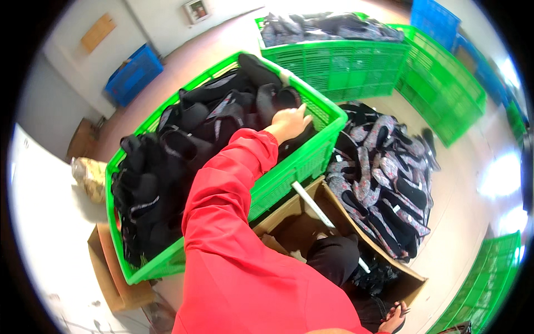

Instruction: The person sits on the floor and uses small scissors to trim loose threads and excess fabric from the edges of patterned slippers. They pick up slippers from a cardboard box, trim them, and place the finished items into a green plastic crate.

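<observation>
My left arm, in a red sleeve, reaches across a long green crate (192,255) heaped with black fabric pieces (192,131) that look like shoe uppers. At the crate's far right corner, my left hand (289,122) is over the pieces with visible fingers apart and stretched toward the rim. Its underside is hidden. Low at the right, my right hand (394,318) has curled fingers beside dark cloth; what they hold, if anything, I cannot make out. A cardboard box (389,260) with a white bar (314,206) across it lies between my dark-trousered knee and the crate.
Grey patterned pieces with black lining (384,178) lie piled on the floor to the right. Behind them stand a filled green crate (339,67) and another green crate (439,83). A blue bin (133,75) is at the far left; a green crate (478,284) lies lower right.
</observation>
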Motion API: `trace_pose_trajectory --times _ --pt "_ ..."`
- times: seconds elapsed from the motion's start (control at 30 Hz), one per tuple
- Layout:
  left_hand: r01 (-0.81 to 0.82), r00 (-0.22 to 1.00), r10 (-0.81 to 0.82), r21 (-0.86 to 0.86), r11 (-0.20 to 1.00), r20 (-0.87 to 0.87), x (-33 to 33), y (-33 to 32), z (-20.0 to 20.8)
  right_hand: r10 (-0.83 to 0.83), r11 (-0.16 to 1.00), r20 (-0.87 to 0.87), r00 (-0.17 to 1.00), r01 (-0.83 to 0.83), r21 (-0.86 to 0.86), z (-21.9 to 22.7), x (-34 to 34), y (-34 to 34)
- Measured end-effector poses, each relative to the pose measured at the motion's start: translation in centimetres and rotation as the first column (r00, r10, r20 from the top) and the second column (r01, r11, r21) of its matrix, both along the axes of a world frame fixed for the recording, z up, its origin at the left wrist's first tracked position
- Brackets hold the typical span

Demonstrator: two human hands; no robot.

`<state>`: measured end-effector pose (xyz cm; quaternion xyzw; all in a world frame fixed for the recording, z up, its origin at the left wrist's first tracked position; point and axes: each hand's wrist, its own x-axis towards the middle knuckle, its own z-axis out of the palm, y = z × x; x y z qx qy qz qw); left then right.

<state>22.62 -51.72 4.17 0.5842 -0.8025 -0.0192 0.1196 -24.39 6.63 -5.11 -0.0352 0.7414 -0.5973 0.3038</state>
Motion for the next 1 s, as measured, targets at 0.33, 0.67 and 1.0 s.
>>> trace_pose_trajectory --times 0.33,0.67,1.0 --pt "-0.395 0.903 0.413 -0.147 0.907 0.116 14.1 8.1 -5.2 0.103 0.994 -0.024 0.994 -0.102 0.034 -1.0 -1.3 1.6" --pt "-0.406 0.912 0.404 0.007 0.914 0.075 14.5 8.2 -3.2 0.106 0.989 -0.024 0.994 -0.103 0.107 -1.8 -1.3 1.4" --pt "-0.725 0.688 0.720 0.043 0.688 0.091 21.1 20.3 4.6 0.317 0.928 -0.071 0.946 -0.293 0.230 -0.7 -0.6 0.8"
